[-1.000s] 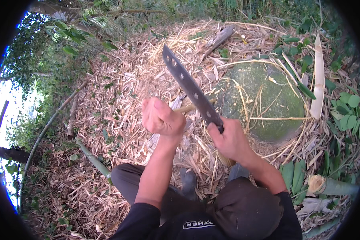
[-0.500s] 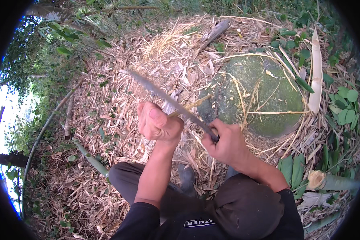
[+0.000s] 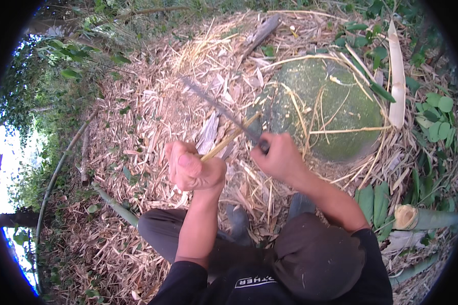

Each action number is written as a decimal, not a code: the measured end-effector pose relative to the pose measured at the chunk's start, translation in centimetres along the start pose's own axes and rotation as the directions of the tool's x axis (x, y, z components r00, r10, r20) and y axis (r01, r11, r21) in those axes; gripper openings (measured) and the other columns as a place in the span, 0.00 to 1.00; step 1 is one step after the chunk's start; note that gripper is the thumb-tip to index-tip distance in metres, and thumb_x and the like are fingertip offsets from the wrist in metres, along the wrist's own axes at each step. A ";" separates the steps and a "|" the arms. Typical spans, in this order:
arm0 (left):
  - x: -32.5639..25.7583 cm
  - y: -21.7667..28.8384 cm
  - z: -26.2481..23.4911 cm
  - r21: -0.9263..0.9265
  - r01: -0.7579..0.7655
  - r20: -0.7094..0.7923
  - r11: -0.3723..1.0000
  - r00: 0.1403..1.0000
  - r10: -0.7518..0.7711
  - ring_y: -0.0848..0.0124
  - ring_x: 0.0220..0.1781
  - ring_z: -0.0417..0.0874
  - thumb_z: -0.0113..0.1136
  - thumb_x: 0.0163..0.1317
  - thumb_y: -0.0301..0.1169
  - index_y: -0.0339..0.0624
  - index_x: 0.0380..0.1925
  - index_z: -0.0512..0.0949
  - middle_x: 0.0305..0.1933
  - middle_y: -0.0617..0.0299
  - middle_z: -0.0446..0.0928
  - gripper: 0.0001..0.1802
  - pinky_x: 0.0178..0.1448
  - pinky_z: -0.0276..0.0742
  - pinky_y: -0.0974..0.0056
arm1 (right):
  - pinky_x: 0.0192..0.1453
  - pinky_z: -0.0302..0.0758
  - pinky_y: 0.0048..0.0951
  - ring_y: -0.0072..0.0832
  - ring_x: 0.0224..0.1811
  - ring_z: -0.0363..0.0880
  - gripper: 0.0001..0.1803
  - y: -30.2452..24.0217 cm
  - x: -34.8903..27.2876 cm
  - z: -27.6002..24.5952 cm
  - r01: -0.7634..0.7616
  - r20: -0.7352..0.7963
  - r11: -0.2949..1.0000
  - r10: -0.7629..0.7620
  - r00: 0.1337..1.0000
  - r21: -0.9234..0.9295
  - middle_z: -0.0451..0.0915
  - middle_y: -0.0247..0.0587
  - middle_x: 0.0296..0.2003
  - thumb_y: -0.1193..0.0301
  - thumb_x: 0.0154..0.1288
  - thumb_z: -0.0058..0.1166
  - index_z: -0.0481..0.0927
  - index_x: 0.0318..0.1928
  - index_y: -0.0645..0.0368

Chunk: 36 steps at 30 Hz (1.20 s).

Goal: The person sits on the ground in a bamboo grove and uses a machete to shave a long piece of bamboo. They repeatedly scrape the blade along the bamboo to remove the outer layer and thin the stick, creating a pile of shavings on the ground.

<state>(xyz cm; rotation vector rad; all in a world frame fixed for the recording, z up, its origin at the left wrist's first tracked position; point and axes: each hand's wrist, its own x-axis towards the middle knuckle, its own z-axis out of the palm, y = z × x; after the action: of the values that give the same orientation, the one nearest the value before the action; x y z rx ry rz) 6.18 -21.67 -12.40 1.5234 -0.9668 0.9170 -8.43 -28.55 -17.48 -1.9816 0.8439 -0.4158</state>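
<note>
On the litter-strewn ground [image 3: 132,178], the left hand [image 3: 196,168] is a fist closed around a thin yellow strip [image 3: 228,142], which slants up toward the left edge of a green, rounded mound [image 3: 348,117]. A long dark knife [image 3: 216,105] crosses over the strip's upper part; whether they touch cannot be told. White, partly framed lettering [image 3: 254,281] shows inverted on the dark shirt [image 3: 224,290]. The right hand [image 3: 277,157], apart from the left, grips the knife's handle. Straw lies across the mound; a pale slat [image 3: 397,76] lies beyond its right edge.
</note>
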 end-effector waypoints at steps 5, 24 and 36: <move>-1.4 -0.3 -1.2 -0.046 0.074 -0.019 0.996 0.997 -0.075 0.65 0.15 0.63 0.35 0.75 0.35 0.41 0.11 0.63 0.12 0.59 0.63 0.29 0.26 0.58 0.60 | 0.36 0.83 0.48 0.50 0.27 0.86 0.19 -2.8 -2.6 -1.2 0.267 -0.004 0.961 -0.267 0.964 0.079 0.81 0.55 0.20 0.58 0.58 0.64 0.81 0.33 0.64; -1.5 -0.3 -1.2 -0.039 -0.001 0.017 0.999 1.000 0.002 0.70 0.16 0.61 0.38 0.77 0.35 0.43 0.12 0.62 0.13 0.62 0.63 0.28 0.37 0.64 0.61 | 0.39 0.86 0.48 0.50 0.30 0.88 0.19 -1.9 -0.5 -1.0 0.013 0.153 0.986 0.013 0.988 -0.167 0.85 0.54 0.26 0.59 0.62 0.62 0.83 0.39 0.65; -1.3 0.7 -0.1 -0.067 0.026 -0.007 0.997 1.000 -0.027 0.71 0.15 0.62 0.38 0.75 0.33 0.44 0.09 0.59 0.11 0.61 0.61 0.29 0.27 0.61 0.63 | 0.39 0.85 0.48 0.50 0.30 0.88 0.20 1.2 1.4 -0.4 -0.116 0.098 0.968 0.141 0.985 -0.220 0.84 0.58 0.26 0.60 0.61 0.64 0.84 0.36 0.68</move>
<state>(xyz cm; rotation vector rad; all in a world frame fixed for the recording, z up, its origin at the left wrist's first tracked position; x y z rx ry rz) 5.02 -21.55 -13.31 1.4717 -0.9601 0.8633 -8.13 -30.20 -18.32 -2.1101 0.9719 -0.1400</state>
